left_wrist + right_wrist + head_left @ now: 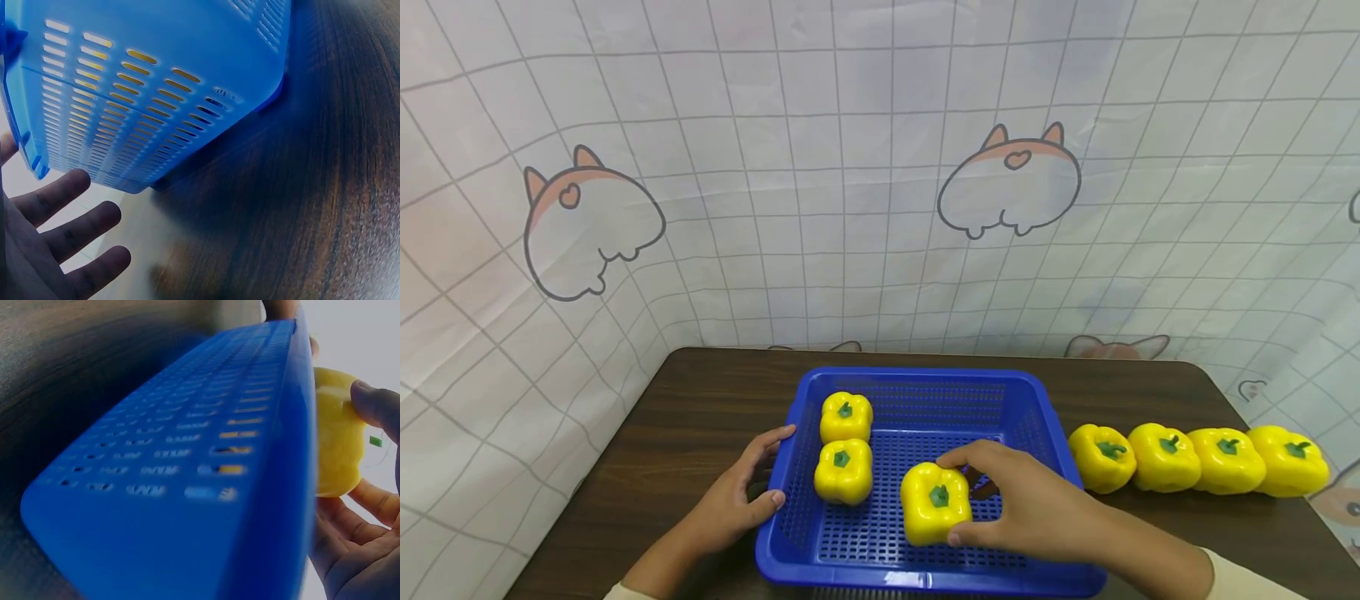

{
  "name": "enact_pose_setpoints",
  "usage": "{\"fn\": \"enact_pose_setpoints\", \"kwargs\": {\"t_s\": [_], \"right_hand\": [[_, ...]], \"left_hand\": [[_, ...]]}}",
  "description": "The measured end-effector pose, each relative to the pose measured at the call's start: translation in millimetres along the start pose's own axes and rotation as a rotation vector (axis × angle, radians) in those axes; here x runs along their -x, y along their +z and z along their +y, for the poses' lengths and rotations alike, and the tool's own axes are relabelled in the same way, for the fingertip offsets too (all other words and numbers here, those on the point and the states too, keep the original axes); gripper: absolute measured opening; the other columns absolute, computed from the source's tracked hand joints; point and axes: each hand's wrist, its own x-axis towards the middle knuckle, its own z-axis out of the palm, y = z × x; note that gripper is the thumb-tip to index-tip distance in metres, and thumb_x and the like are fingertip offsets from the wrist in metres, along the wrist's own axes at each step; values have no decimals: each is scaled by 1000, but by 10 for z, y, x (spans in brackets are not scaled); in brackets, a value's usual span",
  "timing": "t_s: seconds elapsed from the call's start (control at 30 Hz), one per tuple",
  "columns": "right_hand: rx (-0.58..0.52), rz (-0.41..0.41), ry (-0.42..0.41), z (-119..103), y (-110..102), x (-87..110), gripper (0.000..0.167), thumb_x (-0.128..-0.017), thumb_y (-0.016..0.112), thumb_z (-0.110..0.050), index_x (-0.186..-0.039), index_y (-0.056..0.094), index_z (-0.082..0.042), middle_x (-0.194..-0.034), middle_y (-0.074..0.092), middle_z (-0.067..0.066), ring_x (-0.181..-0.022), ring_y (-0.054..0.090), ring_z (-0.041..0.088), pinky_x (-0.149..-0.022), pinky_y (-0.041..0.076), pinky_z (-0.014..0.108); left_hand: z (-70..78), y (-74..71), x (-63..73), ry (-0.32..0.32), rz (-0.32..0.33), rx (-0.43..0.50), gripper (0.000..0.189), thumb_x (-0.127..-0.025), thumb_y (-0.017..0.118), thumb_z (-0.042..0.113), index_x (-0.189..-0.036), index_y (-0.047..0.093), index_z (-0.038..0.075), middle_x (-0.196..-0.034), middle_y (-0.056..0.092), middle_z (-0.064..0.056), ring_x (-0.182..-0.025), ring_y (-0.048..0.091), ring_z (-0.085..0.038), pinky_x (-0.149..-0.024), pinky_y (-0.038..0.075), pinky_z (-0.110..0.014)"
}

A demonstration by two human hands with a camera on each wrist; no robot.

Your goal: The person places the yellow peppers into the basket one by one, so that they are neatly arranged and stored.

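A yellow bell pepper (936, 505) with a green stem is gripped between the thumb and fingers of my right hand (1026, 504), over the front middle of a blue plastic basket (917, 575). The right wrist view shows this pepper (337, 434) just past the basket's rim. Two more yellow bell peppers, a rear one (846, 418) and a front one (843, 472), sit along the basket's left side. My left hand (735, 497) is at the left rim, thumb and index fingertips right against it. Its other fingers (94, 231) extend loosely outside the slotted wall.
Several yellow bell peppers (1168, 457) stand in a row on the dark wooden table (722, 392), right of the basket. Behind the table hangs a white grid-patterned curtain (850, 275) with cartoon animal prints.
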Motion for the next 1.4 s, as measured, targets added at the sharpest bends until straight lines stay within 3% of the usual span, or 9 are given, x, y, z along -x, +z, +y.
{"fn": "enact_pose_setpoints", "kwargs": {"t_s": [1.1,1.4], "right_hand": [[-25,-62,-14,-166,387,-342,68,-82,83,-51,-137,58,-21,-128,60,-7,-103,60,5,-88,54,29],[-31,-69,-29,-219,496,-434,69,-80,86,-46,-136,59,-17,-127,60,-5,-102,60,3,-87,54,27]], "left_hand": [[12,0,7,-4,-5,24,72,-94,62,20,-158,30,25,-142,49,-24,-122,55,-42,-85,56,-36],[-1,3,12,-13,-10,24,72,-95,62,20,-158,29,27,-143,48,-25,-122,56,-44,-85,57,-40]]}}
